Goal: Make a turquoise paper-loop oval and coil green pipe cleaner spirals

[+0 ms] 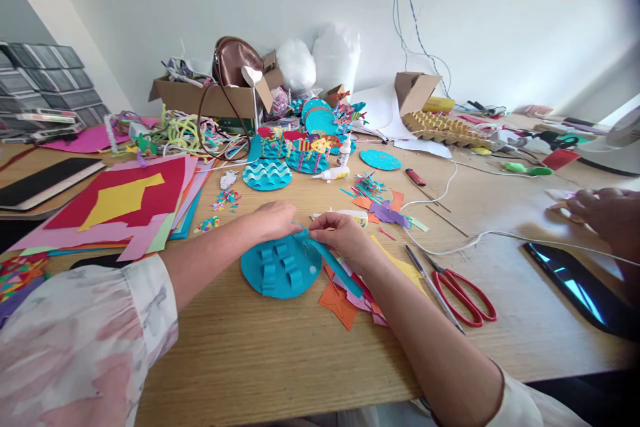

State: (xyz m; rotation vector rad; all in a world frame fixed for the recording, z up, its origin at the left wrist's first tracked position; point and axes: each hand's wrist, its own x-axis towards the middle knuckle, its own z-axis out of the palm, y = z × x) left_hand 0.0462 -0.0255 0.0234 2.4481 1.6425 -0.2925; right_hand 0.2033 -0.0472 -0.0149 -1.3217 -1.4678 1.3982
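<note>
A round blue paper disc (pixel 280 279) lies on the table in front of me, with two rows of folded blue strips standing up in waves on it. At its far edge, my left hand (pixel 277 219) has its fingers closed on the end of a blue paper strip (pixel 340 271). My right hand (pixel 344 235) pinches that strip a little further along, and its loose tail hangs toward the lower right. A pale spot, perhaps glue, shows on the disc's right side. Behind my right hand lies a white glue bottle (pixel 357 217), partly hidden.
Paper scraps (pixel 340 303), red-handled scissors (pixel 465 293) and a pen (pixel 425 273) lie to the right. Coloured paper sheets (pixel 165 193) are stacked left. Decorated blue discs (pixel 267 175) stand behind. A white cable (pixel 480 237) crosses toward a phone (pixel 575 287) and another person's hand (pixel 603 210).
</note>
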